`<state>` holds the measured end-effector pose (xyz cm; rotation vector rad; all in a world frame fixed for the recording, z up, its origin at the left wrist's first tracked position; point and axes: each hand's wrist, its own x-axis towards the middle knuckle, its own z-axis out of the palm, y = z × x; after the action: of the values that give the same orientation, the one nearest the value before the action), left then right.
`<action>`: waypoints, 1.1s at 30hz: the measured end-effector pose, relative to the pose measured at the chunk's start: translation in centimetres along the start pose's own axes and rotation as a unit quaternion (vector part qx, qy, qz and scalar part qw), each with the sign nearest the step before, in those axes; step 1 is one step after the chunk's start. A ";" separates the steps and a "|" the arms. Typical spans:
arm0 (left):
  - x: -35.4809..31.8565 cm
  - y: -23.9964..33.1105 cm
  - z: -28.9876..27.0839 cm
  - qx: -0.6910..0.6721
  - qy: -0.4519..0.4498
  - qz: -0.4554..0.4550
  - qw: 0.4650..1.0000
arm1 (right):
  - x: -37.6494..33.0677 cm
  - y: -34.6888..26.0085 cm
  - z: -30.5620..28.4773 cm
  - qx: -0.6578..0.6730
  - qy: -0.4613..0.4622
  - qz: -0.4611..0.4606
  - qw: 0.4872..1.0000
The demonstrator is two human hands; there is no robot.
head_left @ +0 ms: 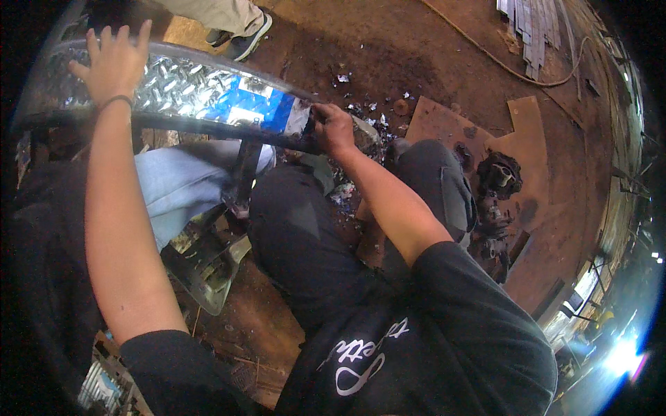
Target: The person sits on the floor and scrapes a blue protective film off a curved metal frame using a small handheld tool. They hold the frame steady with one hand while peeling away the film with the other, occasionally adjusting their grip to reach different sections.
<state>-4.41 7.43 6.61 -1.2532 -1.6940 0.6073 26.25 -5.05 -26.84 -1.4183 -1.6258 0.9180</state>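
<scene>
A long, curved metal bumper (184,83) with shiny tread-plate patterning lies across in front of me. Toward its right end, blue and white film or stickers (277,109) cover part of the surface, with a ragged pale edge. My left hand (114,66) rests flat on the bumper's left part, fingers spread. At the right end my right hand (334,128) is closed, fingertips against the bumper beside the ragged film edge. Whatever is between those fingers is too dark and small to make out.
A person's shoe (250,38) stands beyond the bumper; another person's jeans leg (184,173) is at left. Film scraps (343,78) litter the dirt floor. Rusty metal sheets (447,121), dark greasy parts (498,173), a rope (479,48) and metal strips (531,28) lie right.
</scene>
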 end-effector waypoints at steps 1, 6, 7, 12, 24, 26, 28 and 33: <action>0.0 0.0 0.2 0.001 -0.002 0.001 1.000 | 0.0 -0.2 -0.1 -0.002 -0.002 -0.009 1.000; 0.0 -0.3 -0.5 0.001 -0.014 0.003 1.000 | 0.4 -0.7 -0.6 -0.033 -0.039 -0.025 0.998; 0.0 -0.3 -0.4 0.001 -0.011 0.003 1.000 | 0.4 -0.6 -0.6 -0.041 -0.046 -0.026 0.998; 0.0 -0.2 -0.2 0.000 -0.007 0.006 1.000 | 0.5 0.4 -0.7 -0.056 -0.071 -0.044 0.995; 0.0 -0.2 -1.5 0.011 -0.046 0.007 0.999 | 0.5 0.3 -1.1 -0.043 -0.082 -0.025 0.995; 0.1 -0.3 -1.3 0.011 -0.034 0.009 0.999 | 0.8 -0.1 -1.2 -0.049 -0.076 -0.037 0.995; 0.1 -0.3 -0.9 0.007 -0.022 0.009 1.000 | 0.8 0.0 -1.1 -0.060 -0.074 -0.040 0.995; 0.0 -0.2 -0.9 0.002 -0.026 0.003 1.000 | 0.8 0.3 -1.0 -0.088 -0.083 -0.039 0.992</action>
<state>-3.72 7.29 7.15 -1.2509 -1.7310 0.6508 27.22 -4.18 -26.55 -1.4154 -1.9134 0.8861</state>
